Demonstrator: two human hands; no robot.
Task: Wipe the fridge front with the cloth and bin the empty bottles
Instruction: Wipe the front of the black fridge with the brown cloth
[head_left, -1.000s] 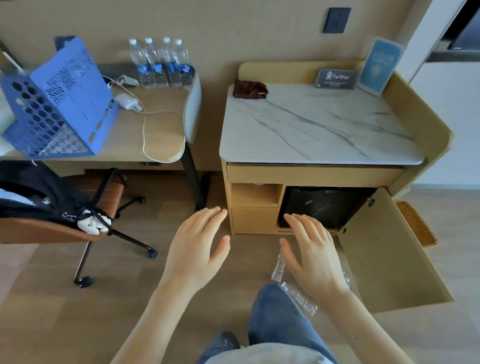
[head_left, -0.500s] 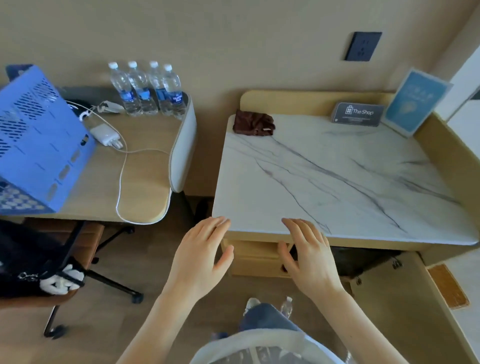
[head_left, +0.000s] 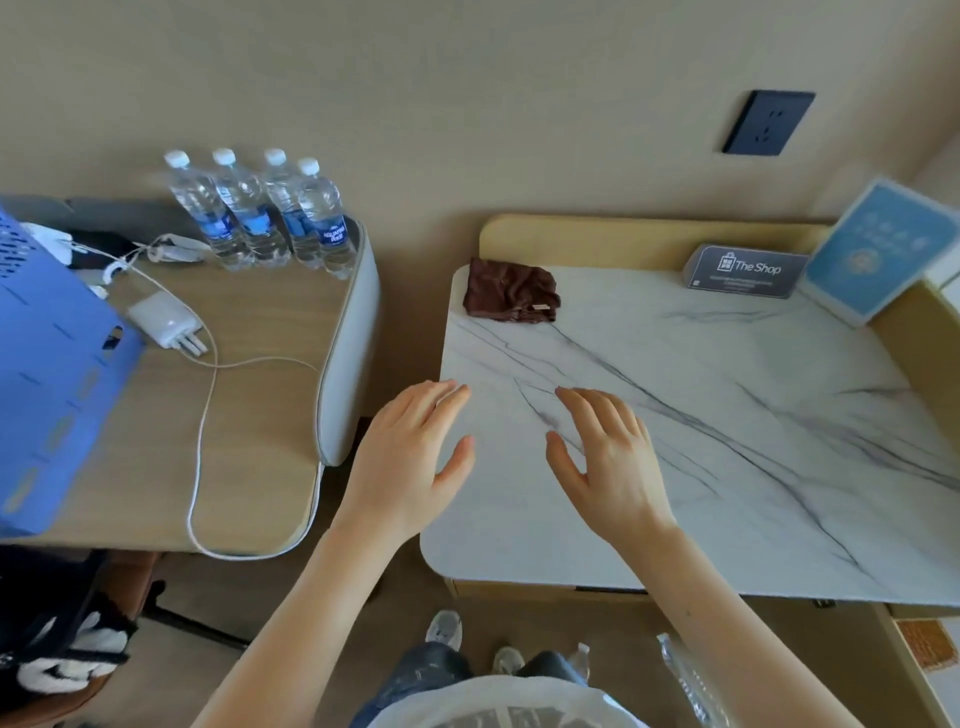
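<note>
Item 1, nearest: 2 empty bottles (head_left: 685, 680), clear plastic, seen only in part on the floor at 5 o'clock beside the person's shoes; a 2nd neck and cap shows just left of the longer one. Judged very light, thin-walled and easily crushed, likely to roll or skid if nudged. A hold round the mid-body or the neck is advised. No bin is seen in view.

Item 2: left hand (head_left: 410, 457) and right hand (head_left: 610, 462), side by side over the near-left part of the marble worktop (head_left: 727, 426). Fingers are spread wide and nothing is held in either; whether the palms touch the surface cannot be told.

Item 3: cloth (head_left: 511, 291), dark brown, crumpled in a loose heap at the far-left corner of the marble worktop, at 12 o'clock from the hands and well apart from them. Judged soft, limp and light, with no fragile part; a pinch into the top of the bunched folds should gather it whole. A small pale tag is visible at its right edge.

Item 4: fridge front is not visible from this angle.

Item 5, farthest: 4 capped water bottles (head_left: 260, 213), apparently full, standing on the neighbouring wooden worktop at 10 o'clock.
</note>
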